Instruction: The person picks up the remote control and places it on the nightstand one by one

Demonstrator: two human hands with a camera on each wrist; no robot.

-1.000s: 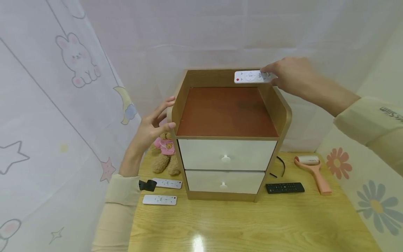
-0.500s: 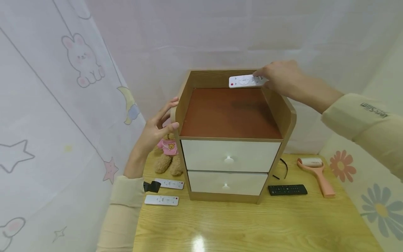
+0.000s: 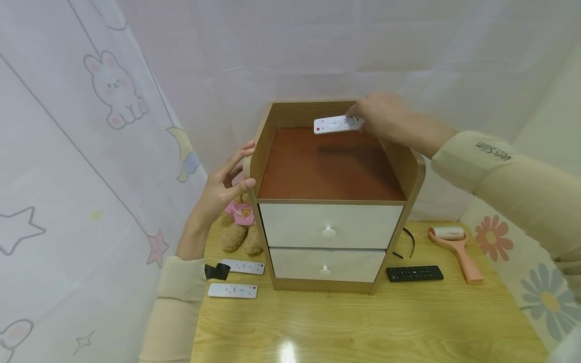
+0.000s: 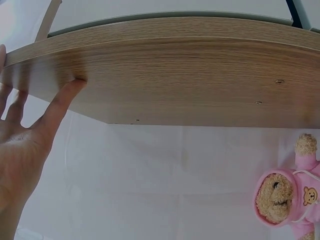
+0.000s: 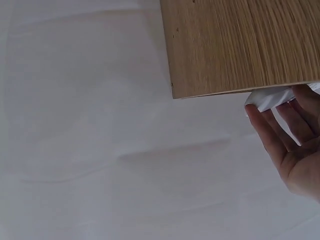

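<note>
My right hand (image 3: 386,118) pinches one end of a white remote control (image 3: 333,124) with a red button. It holds the remote above the brown top shelf (image 3: 327,171) of a small wooden cabinet with two white drawers. In the right wrist view, the cabinet's side panel (image 5: 240,45) partly hides the fingers and the white remote (image 5: 270,98). My left hand (image 3: 220,189) rests against the cabinet's left side panel, fingers spread. The left wrist view has the fingers of the left hand (image 4: 22,155) touching the outer wooden face (image 4: 175,75).
Two more white remotes, a rear one (image 3: 245,266) and a front one (image 3: 233,290), lie left of the cabinet. A teddy bear in pink (image 3: 242,217) sits behind them. To the right are a black remote (image 3: 414,273), an orange-handled lint roller (image 3: 458,249) and a black strap (image 3: 410,241).
My right hand has carried the white remote leftward and slightly down, over the top shelf. The left hand keeps its place on the cabinet's side.
</note>
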